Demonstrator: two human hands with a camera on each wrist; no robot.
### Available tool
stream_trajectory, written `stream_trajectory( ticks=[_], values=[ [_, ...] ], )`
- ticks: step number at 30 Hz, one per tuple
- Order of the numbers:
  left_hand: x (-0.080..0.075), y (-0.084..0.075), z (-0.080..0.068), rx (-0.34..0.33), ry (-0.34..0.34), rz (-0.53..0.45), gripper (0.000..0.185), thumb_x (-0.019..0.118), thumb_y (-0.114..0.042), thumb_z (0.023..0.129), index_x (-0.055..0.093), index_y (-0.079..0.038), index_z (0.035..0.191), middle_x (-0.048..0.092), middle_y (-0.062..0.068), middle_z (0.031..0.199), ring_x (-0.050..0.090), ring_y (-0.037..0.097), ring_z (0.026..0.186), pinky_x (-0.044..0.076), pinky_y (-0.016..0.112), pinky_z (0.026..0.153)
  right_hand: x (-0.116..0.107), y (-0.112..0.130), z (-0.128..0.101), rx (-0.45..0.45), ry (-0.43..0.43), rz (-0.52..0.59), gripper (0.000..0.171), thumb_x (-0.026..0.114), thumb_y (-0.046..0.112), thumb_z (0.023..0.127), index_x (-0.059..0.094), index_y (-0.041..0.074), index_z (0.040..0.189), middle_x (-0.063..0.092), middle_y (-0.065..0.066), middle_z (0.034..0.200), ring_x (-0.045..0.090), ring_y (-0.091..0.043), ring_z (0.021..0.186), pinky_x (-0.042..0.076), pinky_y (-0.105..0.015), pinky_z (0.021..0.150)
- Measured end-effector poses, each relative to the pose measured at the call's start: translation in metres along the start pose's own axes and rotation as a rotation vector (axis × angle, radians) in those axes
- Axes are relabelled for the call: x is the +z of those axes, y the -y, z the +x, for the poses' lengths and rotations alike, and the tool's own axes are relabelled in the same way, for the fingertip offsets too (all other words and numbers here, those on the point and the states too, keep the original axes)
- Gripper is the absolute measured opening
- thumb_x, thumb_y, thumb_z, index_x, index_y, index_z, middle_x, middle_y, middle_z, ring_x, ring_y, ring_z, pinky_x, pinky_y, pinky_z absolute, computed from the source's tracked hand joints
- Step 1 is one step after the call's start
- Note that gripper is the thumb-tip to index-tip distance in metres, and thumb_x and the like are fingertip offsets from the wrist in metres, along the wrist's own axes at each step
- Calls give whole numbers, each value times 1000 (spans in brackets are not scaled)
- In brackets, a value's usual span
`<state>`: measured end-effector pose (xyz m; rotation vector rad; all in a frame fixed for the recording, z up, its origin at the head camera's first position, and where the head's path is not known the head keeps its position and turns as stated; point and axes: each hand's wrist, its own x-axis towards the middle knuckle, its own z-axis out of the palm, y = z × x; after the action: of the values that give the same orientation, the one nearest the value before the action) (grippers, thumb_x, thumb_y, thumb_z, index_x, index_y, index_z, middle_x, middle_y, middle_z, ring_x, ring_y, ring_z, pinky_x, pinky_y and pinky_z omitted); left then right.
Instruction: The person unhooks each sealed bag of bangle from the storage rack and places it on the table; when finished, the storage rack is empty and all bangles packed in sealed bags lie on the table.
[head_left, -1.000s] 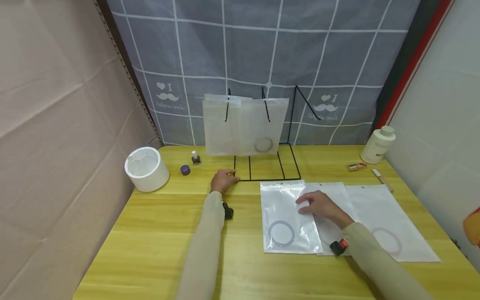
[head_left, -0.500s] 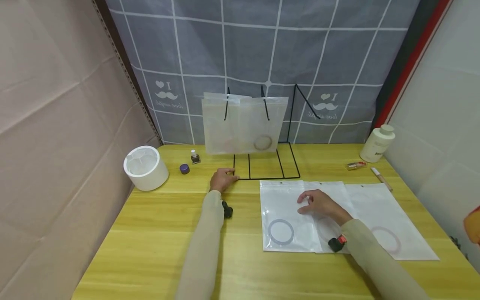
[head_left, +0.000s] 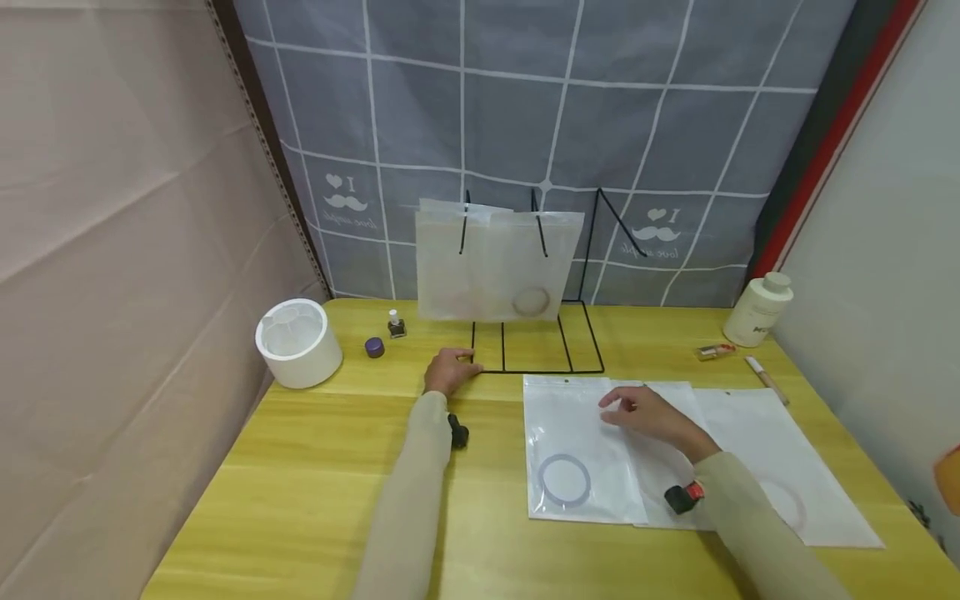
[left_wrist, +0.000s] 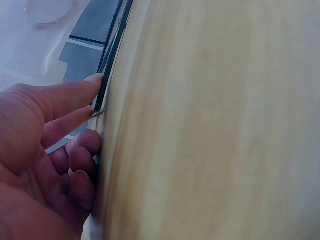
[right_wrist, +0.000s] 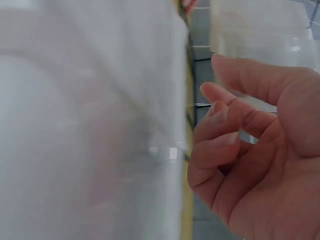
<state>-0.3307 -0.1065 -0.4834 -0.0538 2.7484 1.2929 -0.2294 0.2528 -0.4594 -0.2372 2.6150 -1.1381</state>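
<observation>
My left hand (head_left: 448, 369) rests on the table at the front left corner of a black wire rack (head_left: 538, 370), its fingertips (left_wrist: 95, 80) touching the wire (left_wrist: 112, 55). Frosted bags (head_left: 498, 267) hang from the rack's hooks, one with a ring inside. My right hand (head_left: 647, 412) hovers just over a clear plastic bag (head_left: 577, 433) lying flat, fingers (right_wrist: 220, 112) loosely curled and holding nothing. That bag holds a pale ring (head_left: 564, 481). More bags (head_left: 772, 442) lie overlapped to its right.
A white round container (head_left: 298, 342), a purple cap (head_left: 374, 347) and a small bottle (head_left: 395, 325) stand at the back left. A white bottle (head_left: 757, 311), a small amber item (head_left: 714, 352) and a stick (head_left: 765, 379) sit at the back right. Walls close in both sides.
My right hand's fingers have lifted off the clear bag and curled a little. The left hand has stayed at the rack's corner.
</observation>
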Motion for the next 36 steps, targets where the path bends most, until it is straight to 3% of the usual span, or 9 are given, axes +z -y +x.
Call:
stream_trajectory(
  ticks=[5,8,13,19,24,27,30,33,36],
  values=[
    [2,1,-4,19,-8,-2,42,76,-32,91,70,-20,131,62,9,141,59,36,125,48,53,101,-25,17,25,-41,-59,125,41,64,30,101,63,-1,127,62,-18,91,57,-24,73,52,-33,62],
    [1,0,-5,26,-13,-5,42,75,-31,92,70,-19,131,61,10,141,59,36,125,48,53,100,-35,28,50,-93,-168,248,44,59,35,103,63,-3,125,65,-23,106,64,-36,94,59,-40,76],
    [1,0,-5,27,-12,-24,41,75,-29,92,70,-18,131,61,11,141,59,37,124,48,53,100,-43,46,90,-197,-348,355,48,53,39,105,63,-2,127,62,-21,128,58,-34,119,59,-31,85],
    [2,0,-5,11,-26,-17,40,76,-30,91,71,-19,129,63,9,139,60,36,122,50,52,98,-46,78,121,-240,-448,370,45,57,33,104,59,3,139,49,-15,151,46,-31,136,43,-48,109],
    [4,0,-4,23,-20,-22,41,77,-30,91,71,-19,130,62,9,139,62,36,120,51,51,95,-49,93,132,-245,-452,390,44,61,23,102,57,6,143,32,-9,163,26,-32,151,25,-54,120],
    [6,1,-2,16,-17,-9,41,77,-31,91,71,-21,130,63,8,139,64,34,117,53,48,92,-49,95,134,-255,-433,423,45,63,20,101,56,7,144,36,-10,161,28,-33,148,29,-49,118],
    [6,2,-2,16,-16,9,41,77,-32,91,71,-21,130,64,7,137,67,32,110,54,45,86,-47,95,136,-281,-446,446,43,65,18,100,58,7,142,50,-13,142,43,-28,129,42,-36,98],
    [4,2,-2,25,-26,25,41,77,-32,91,71,-21,130,65,8,136,69,32,106,55,43,81,-45,96,138,-319,-476,458,39,66,16,99,63,6,137,55,-8,118,48,-18,105,40,-26,76],
    [4,1,-3,25,-29,34,41,76,-33,91,71,-22,130,65,7,136,69,31,104,54,42,80,-44,96,138,-353,-481,438,39,67,15,99,63,6,136,55,-5,110,46,-13,93,38,-24,70]
  ],
)
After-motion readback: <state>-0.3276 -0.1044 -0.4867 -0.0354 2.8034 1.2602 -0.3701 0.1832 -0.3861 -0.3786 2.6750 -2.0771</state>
